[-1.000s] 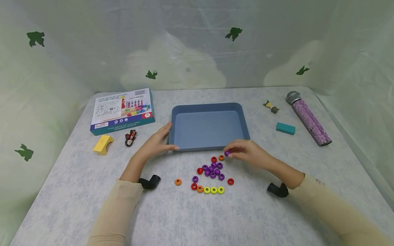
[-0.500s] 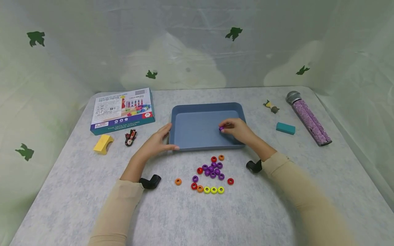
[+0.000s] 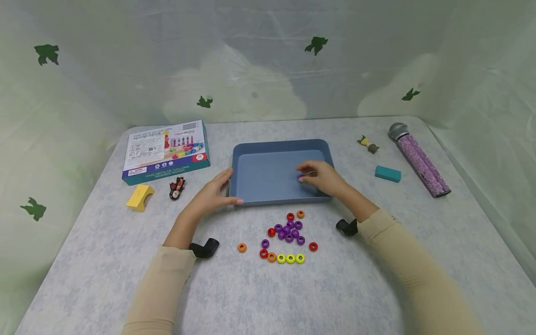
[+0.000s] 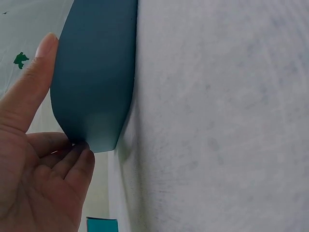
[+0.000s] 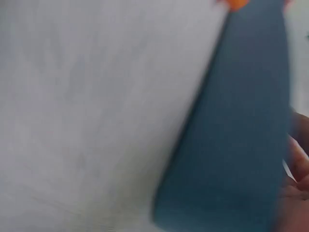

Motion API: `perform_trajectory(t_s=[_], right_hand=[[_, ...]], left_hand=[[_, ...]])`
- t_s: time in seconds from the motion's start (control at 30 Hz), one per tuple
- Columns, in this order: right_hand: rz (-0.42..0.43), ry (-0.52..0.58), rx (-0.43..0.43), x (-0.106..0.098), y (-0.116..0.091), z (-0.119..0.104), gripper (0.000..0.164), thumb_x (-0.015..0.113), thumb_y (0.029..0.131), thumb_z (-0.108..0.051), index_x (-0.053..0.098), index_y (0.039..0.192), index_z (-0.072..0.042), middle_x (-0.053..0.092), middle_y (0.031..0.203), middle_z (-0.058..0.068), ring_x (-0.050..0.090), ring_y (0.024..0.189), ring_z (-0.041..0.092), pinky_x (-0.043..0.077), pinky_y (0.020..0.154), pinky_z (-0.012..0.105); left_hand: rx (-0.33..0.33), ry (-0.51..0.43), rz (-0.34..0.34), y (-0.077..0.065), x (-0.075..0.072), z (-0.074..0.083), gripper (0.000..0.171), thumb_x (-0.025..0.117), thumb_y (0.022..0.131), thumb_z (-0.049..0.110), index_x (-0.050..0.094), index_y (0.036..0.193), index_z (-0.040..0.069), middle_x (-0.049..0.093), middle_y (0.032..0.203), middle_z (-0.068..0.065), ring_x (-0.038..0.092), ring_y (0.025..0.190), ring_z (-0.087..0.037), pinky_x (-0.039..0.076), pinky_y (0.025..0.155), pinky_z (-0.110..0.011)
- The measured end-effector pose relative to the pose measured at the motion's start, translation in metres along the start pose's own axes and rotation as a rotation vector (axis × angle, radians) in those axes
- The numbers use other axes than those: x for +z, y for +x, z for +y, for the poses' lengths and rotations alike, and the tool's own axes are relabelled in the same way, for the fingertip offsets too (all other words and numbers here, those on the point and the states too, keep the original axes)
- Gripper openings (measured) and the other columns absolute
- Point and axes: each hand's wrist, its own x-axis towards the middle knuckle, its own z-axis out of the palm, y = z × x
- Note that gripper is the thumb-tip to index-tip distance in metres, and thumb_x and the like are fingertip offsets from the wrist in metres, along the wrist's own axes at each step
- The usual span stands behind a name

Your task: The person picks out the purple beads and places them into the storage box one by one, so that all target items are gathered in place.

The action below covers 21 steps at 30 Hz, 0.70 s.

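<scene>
A blue-grey rectangular tray (image 3: 274, 174) lies in the middle of the table. My left hand (image 3: 212, 194) holds its near left corner, fingers along the left side and thumb at the front wall. The left wrist view shows the thumb by the rim and the other fingers bent against the tray wall (image 4: 94, 82). Over the tray's right part, my right hand (image 3: 320, 177) pinches a purple bead (image 3: 301, 177) between thumb and fingertips, close to the tray floor. The right wrist view is blurred; the tray's outer wall (image 5: 227, 130) hides most of that hand.
In front of the tray lie several purple beads (image 3: 289, 237), red beads, orange beads and yellow beads (image 3: 291, 258). A bead-set box (image 3: 166, 151), a yellow arch block (image 3: 140, 197) and a small figure (image 3: 177, 188) stand left. Right are a teal block (image 3: 387, 173), another figure (image 3: 368, 144) and a glittery microphone (image 3: 420, 160).
My right hand has carried the purple bead from in front of the tray to inside it, and the bead has since sunk slightly. My left hand stays at the corner.
</scene>
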Motion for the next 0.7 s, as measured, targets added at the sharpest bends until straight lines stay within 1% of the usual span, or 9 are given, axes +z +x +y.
perform_trajectory(t_s=[0.13, 0.2, 0.27, 0.33, 0.4, 0.5, 0.6, 0.7], right_hand=[[0.022, 0.117, -0.142, 0.002, -0.027, -0.016, 0.034, 0.058, 0.076, -0.02, 0.052, 0.106, -0.006, 0.049, 0.106, 0.012, 0.046, 0.097, 0.024, 0.041, 0.081, 0.03], [0.013, 0.157, -0.186, 0.005, -0.044, -0.027, 0.032, 0.059, 0.076, -0.016, 0.052, 0.106, -0.004, 0.048, 0.105, 0.013, 0.045, 0.097, 0.028, 0.041, 0.081, 0.033], [-0.011, 0.187, -0.212, 0.009, -0.059, -0.036, 0.032, 0.059, 0.076, -0.009, 0.051, 0.105, 0.0, 0.048, 0.104, 0.016, 0.045, 0.096, 0.032, 0.041, 0.08, 0.037], [-0.043, 0.201, -0.201, 0.015, -0.071, -0.043, 0.031, 0.058, 0.076, -0.003, 0.05, 0.105, 0.005, 0.048, 0.102, 0.019, 0.046, 0.093, 0.034, 0.041, 0.079, 0.041], [-0.081, 0.212, -0.184, 0.02, -0.078, -0.046, 0.03, 0.057, 0.075, 0.002, 0.05, 0.104, 0.007, 0.049, 0.1, 0.021, 0.047, 0.09, 0.036, 0.041, 0.078, 0.043], [-0.131, 0.22, -0.133, 0.028, -0.084, -0.044, 0.028, 0.057, 0.075, 0.002, 0.051, 0.102, 0.007, 0.051, 0.098, 0.021, 0.049, 0.087, 0.033, 0.042, 0.076, 0.041], [-0.151, 0.204, -0.11, 0.038, -0.083, -0.025, 0.026, 0.059, 0.076, -0.006, 0.055, 0.101, 0.0, 0.054, 0.097, 0.012, 0.052, 0.084, 0.023, 0.045, 0.073, 0.032], [-0.149, 0.162, -0.108, 0.046, -0.082, -0.007, 0.023, 0.06, 0.075, -0.014, 0.059, 0.098, -0.008, 0.056, 0.096, 0.002, 0.053, 0.081, 0.013, 0.046, 0.069, 0.025]], left_hand=[[0.011, -0.009, -0.001, 0.0, 0.0, 0.002, 0.1, 0.062, 0.06, 0.053, 0.01, 0.134, 0.011, 0.007, 0.137, -0.004, 0.012, 0.122, -0.018, 0.019, 0.098, -0.037], [0.012, -0.016, -0.003, 0.0, 0.0, 0.002, 0.1, 0.062, 0.06, 0.052, 0.01, 0.134, 0.011, 0.007, 0.137, -0.004, 0.014, 0.122, -0.018, 0.019, 0.097, -0.036], [0.008, -0.018, -0.003, 0.0, 0.001, 0.002, 0.099, 0.063, 0.061, 0.051, 0.01, 0.134, 0.011, 0.007, 0.137, -0.004, 0.014, 0.122, -0.017, 0.02, 0.098, -0.035], [0.006, -0.016, -0.002, 0.0, 0.001, 0.002, 0.099, 0.062, 0.061, 0.051, 0.01, 0.134, 0.011, 0.007, 0.137, -0.004, 0.014, 0.122, -0.017, 0.02, 0.098, -0.035], [0.003, -0.015, -0.003, 0.0, 0.001, 0.002, 0.099, 0.062, 0.061, 0.052, 0.01, 0.134, 0.011, 0.007, 0.137, -0.003, 0.014, 0.122, -0.018, 0.019, 0.098, -0.036], [-0.003, -0.016, -0.004, 0.0, 0.001, 0.002, 0.1, 0.062, 0.06, 0.053, 0.009, 0.134, 0.011, 0.007, 0.137, -0.003, 0.013, 0.122, -0.018, 0.019, 0.098, -0.036], [-0.002, -0.017, -0.004, -0.001, 0.0, 0.002, 0.099, 0.062, 0.061, 0.053, 0.009, 0.134, 0.012, 0.006, 0.137, -0.003, 0.012, 0.122, -0.018, 0.019, 0.098, -0.037], [0.008, -0.011, 0.002, -0.001, 0.0, 0.001, 0.099, 0.062, 0.061, 0.053, 0.01, 0.134, 0.011, 0.007, 0.137, -0.004, 0.01, 0.122, -0.017, 0.018, 0.098, -0.037]])
